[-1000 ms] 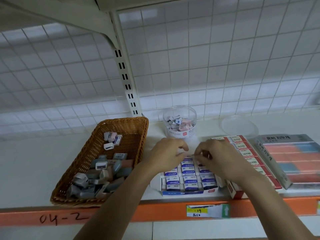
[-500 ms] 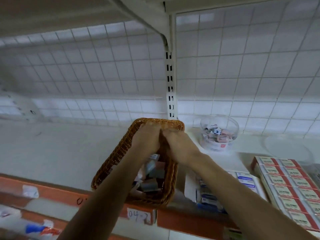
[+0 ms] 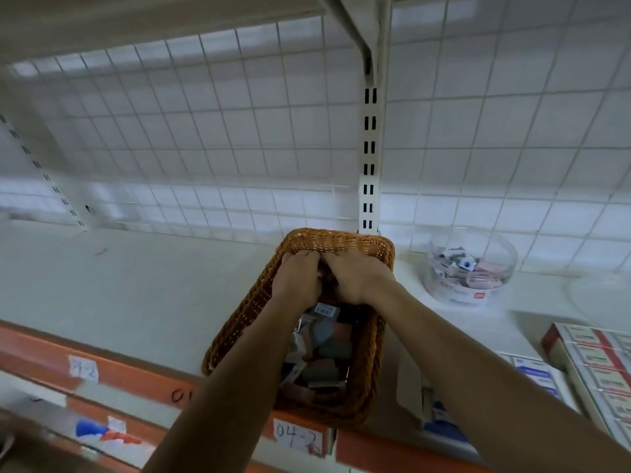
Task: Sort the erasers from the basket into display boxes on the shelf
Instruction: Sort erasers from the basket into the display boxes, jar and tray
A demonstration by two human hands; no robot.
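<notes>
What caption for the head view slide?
Left hand and right hand reach into the far end of the wicker basket of erasers on the shelf; display boxes sit to its right.

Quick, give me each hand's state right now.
Left hand: fingers curled down at the far end of the basket; cannot tell whether it holds anything.
Right hand: curled beside it in the basket; cannot tell what, if anything, it holds.
</notes>
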